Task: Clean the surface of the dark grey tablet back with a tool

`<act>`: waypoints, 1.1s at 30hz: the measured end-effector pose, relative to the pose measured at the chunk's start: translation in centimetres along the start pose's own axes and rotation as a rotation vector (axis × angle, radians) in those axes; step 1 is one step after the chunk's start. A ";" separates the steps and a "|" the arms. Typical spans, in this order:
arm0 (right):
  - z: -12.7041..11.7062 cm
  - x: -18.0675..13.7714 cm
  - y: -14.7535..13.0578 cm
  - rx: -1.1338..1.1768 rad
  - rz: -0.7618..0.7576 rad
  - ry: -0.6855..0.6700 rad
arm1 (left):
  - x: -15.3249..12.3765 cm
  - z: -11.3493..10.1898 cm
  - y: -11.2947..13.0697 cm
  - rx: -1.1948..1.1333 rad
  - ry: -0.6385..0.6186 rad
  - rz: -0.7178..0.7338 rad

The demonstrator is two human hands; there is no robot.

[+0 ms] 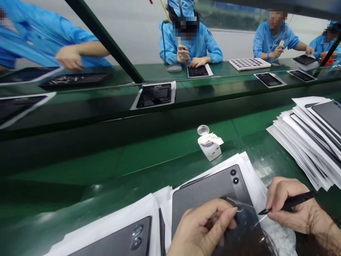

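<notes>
Green matting covers the counter (149, 156), and a darker conveyor belt (80, 117) runs behind it with open device shells on white trays. At the near edge of the counter lies a grey tablet back cover (207, 192) on white paper sheets (247, 167), its two camera lenses toward the far side. The left hand (202, 227) rests on the cover, with thumb and forefinger pinched closed on a thin clear film tab (236, 204) that lifts from the surface. The right hand (295, 208) is closed around black tweezers (290, 202), and the tip of the tweezers points at the edge of the film, just beside the left fingertips. A second grey cover (125, 238) lies near the left part of the near edge, also on paper. A small white bottle (210, 147) with a cloth on its top stands in the middle of the counter, well apart from the hands. At the right edge a fanned stack of covers and papers (309, 135) is piled. Behind the belt, people in blue coats (191, 42) work at the far counter.
</notes>
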State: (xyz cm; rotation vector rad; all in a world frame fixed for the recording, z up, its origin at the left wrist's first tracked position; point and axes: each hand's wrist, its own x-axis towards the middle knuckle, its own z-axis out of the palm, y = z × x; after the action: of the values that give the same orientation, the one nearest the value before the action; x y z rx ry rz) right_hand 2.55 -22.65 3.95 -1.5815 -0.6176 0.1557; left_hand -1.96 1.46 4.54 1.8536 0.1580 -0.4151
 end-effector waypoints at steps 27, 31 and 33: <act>4.9 3.1 3.7 0.464 0.304 0.463 | 0.8 1.3 -0.8 0.215 0.039 0.282; 4.8 3.1 3.7 0.466 0.316 0.452 | 0.2 1.3 -1.9 0.257 -0.040 0.408; 4.9 3.1 3.7 0.467 0.311 0.448 | 0.1 1.2 -2.1 0.250 -0.072 0.465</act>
State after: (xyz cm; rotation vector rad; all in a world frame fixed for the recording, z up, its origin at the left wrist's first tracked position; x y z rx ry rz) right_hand 4.04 -16.85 0.64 -1.1902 0.0239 0.1567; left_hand -2.77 0.98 2.35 2.0417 -0.3849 -0.1809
